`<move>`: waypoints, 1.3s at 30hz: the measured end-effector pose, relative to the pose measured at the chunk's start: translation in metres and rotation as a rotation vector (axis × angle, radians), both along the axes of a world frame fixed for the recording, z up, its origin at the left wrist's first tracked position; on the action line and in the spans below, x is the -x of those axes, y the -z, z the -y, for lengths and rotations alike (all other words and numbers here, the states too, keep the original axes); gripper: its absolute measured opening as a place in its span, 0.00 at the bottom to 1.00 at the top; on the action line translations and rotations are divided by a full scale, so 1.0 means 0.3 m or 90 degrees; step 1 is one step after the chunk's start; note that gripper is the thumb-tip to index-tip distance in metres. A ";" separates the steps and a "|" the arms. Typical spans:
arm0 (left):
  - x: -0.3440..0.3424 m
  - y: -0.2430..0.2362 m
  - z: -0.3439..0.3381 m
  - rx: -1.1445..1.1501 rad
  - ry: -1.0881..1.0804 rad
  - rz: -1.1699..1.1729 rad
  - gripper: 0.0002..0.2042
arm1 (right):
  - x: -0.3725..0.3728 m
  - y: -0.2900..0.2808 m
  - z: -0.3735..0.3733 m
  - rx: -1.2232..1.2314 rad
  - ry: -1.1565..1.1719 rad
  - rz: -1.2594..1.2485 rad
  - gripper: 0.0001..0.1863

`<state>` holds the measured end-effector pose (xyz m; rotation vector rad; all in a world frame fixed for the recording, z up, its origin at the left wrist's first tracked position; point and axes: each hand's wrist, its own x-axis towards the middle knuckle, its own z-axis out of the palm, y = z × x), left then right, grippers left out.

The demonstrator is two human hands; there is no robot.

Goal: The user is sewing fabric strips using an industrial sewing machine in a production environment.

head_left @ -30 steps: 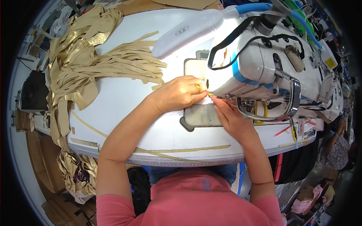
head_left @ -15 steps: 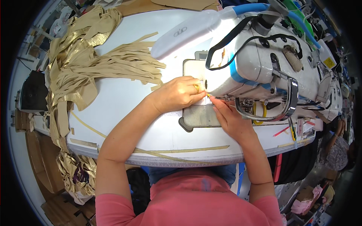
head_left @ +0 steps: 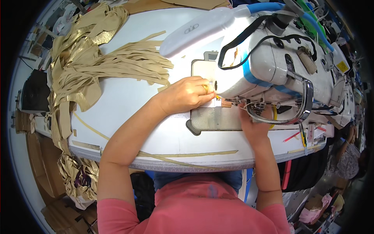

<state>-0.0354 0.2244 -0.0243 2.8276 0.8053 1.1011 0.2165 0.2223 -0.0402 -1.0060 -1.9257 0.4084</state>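
The left hand (head_left: 186, 95) bunches its fingers beside a small yellow piece (head_left: 218, 97) mid-frame, perhaps steadying it; whether they grip, I can't tell. The sewing machine (head_left: 269, 66) half hides the right hand (head_left: 254, 128), its fingers unreadable. Tan strips (head_left: 124, 62) lie upper left, seemingly handy.

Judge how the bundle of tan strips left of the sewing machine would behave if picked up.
The tan strips would likely hang floppy, since they look thin and bend along their length. Some could slip free or tangle, as they lie loosely overlapped with splayed ends. They seem unlikely to roll, being spread out on the white table.
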 end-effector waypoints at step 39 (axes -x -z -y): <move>-0.008 0.000 0.004 0.005 0.000 0.013 0.03 | -0.015 -0.032 -0.028 -0.124 0.062 0.133 0.04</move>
